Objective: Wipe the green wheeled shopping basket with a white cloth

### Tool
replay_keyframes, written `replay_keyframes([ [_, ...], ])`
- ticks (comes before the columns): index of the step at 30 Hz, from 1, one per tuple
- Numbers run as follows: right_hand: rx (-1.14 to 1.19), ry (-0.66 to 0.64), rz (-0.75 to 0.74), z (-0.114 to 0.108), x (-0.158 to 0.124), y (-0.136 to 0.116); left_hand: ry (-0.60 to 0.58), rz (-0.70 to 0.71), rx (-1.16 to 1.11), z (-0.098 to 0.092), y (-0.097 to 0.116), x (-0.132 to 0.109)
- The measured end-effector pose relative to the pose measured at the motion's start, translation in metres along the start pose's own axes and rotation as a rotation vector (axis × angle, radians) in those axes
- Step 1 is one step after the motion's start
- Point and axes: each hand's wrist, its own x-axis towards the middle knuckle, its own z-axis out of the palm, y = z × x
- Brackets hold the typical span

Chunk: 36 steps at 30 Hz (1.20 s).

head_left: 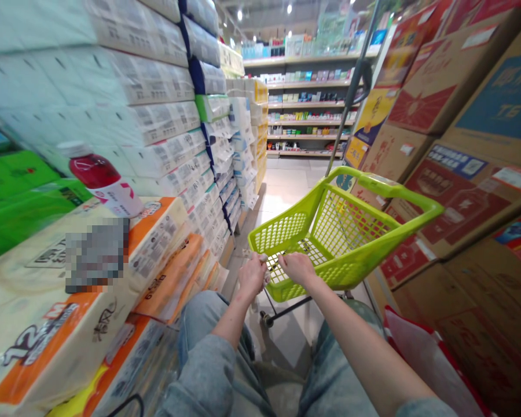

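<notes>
My left hand (pixel 252 275) is closed in front of my knees, with a small, pale, crumpled bit showing at its fingers; its kind is too small to make out. Close by on the right, my right hand (pixel 296 267) has its fingers pinched together, and whatever is in them is hidden. Both hands appear in front of the near end of a lime-green shopping cart (pixel 351 255); whether they touch it I cannot tell. The cart stands at an angle on its metal frame, its handle towards the upper right.
At left, a red drink bottle (pixel 106 179) and a blurred-out dark flat object (pixel 98 255) rest on tissue packs (pixel 39 307). Tall stacks of wrapped paper (pixel 160 81) rise behind. Cardboard boxes (pixel 473 191) line the right side. Stocked shelves (pixel 306 107) stand beyond the tiled aisle.
</notes>
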Motion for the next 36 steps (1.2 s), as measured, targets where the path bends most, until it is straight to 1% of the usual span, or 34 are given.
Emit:
replay_keyframes([
  [3,-0.040,0.002,0.096,-0.004,0.000,0.025,0.021,0.014,-0.036,0.006,-0.001,-0.005],
  [5,-0.061,-0.036,0.124,-0.008,-0.001,0.039,0.029,0.031,-0.053,0.011,0.000,-0.009],
  [8,-0.074,-0.105,0.109,-0.009,-0.005,0.045,0.033,0.043,-0.050,0.017,0.005,-0.015],
  [10,-0.064,-0.116,0.113,-0.007,-0.010,0.037,0.035,0.048,-0.027,0.019,0.008,-0.017],
  [13,-0.010,-0.112,0.156,-0.001,-0.017,0.016,0.052,0.057,0.018,0.020,0.010,-0.017],
  [14,0.011,-0.130,0.157,0.001,-0.019,0.008,0.062,0.059,0.031,0.019,0.011,-0.017],
  [16,0.024,-0.146,0.130,0.003,-0.021,-0.005,0.083,0.071,0.060,0.017,0.010,-0.013],
  [18,0.011,-0.155,0.052,0.004,-0.021,-0.013,0.105,0.088,0.104,0.013,0.009,-0.009],
  [22,-0.039,-0.161,-0.131,0.002,-0.021,-0.018,0.151,0.123,0.222,0.004,0.004,0.007],
  [26,-0.068,-0.174,-0.206,0.002,-0.025,-0.019,0.187,0.115,0.274,-0.008,-0.001,0.031],
  [29,-0.067,-0.167,-0.237,0.001,-0.030,-0.023,0.163,0.080,0.269,-0.017,-0.004,0.047],
  [31,-0.062,-0.166,-0.255,0.000,-0.033,-0.025,0.139,0.064,0.247,-0.020,-0.004,0.054],
  [36,-0.074,-0.158,-0.276,-0.002,-0.031,-0.025,0.059,0.062,0.157,-0.020,-0.007,0.056],
])
